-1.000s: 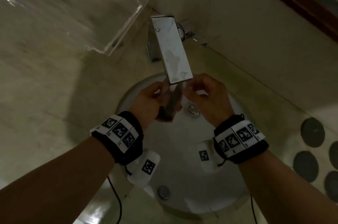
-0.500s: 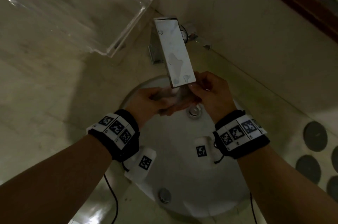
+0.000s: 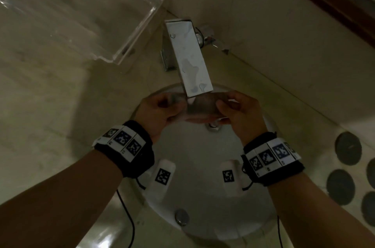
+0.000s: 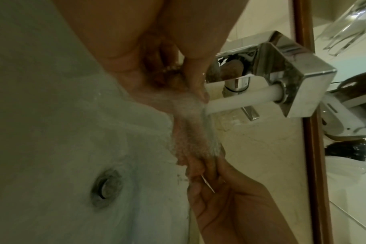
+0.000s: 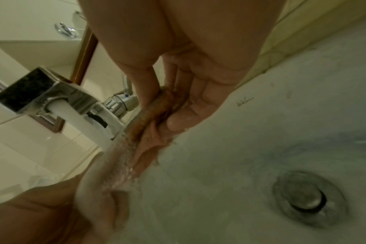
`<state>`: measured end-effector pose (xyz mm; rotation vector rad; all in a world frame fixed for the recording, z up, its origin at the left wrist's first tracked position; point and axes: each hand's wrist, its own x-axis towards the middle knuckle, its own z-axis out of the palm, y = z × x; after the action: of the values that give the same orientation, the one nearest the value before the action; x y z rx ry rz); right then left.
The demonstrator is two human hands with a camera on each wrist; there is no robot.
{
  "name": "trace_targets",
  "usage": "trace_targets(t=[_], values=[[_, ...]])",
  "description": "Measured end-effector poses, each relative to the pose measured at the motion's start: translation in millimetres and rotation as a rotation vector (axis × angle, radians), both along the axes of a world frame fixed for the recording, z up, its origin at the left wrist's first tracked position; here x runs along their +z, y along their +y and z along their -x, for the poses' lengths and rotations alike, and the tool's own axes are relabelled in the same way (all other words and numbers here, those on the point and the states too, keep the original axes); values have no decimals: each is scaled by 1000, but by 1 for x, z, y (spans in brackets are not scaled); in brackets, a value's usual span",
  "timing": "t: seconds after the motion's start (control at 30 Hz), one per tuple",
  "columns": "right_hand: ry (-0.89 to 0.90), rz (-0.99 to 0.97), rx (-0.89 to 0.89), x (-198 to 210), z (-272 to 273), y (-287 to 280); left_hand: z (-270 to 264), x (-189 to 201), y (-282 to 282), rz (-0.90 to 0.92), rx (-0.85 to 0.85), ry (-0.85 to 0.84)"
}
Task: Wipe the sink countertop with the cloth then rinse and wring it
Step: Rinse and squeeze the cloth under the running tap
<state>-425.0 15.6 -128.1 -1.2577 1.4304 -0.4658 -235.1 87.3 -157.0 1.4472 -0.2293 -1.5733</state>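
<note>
A wet brownish cloth [image 3: 200,106] is stretched between both hands under the square chrome faucet [image 3: 188,59], over the white round sink [image 3: 194,166]. My left hand [image 3: 162,110] pinches its left end and my right hand [image 3: 235,107] pinches its right end. In the left wrist view a white water stream [image 4: 238,102] from the faucet [image 4: 282,72] hits the cloth [image 4: 190,128]. In the right wrist view thumb and fingers clamp the bunched cloth [image 5: 155,115] while water [image 5: 82,120] runs over it. The beige countertop [image 3: 50,116] surrounds the basin.
A clear plastic tray [image 3: 81,10] sits on the counter at the back left. The drain [image 3: 213,126] lies under the hands, and an overflow button [image 3: 181,217] is at the basin's near side. Dark round spots [image 3: 348,150] mark the surface at the right. A wooden-framed mirror [image 3: 324,0] is behind.
The hands have moved apart, spreading the bunched cloth sideways under the faucet. The view has shifted slightly.
</note>
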Motion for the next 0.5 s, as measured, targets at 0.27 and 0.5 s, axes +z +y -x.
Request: trace_targets(t=[0.27, 0.5], values=[[249, 117, 69, -8, -4, 7, 5, 12, 0, 55, -13, -143], [99, 93, 367, 8, -35, 21, 13, 21, -7, 35, -115, -67]])
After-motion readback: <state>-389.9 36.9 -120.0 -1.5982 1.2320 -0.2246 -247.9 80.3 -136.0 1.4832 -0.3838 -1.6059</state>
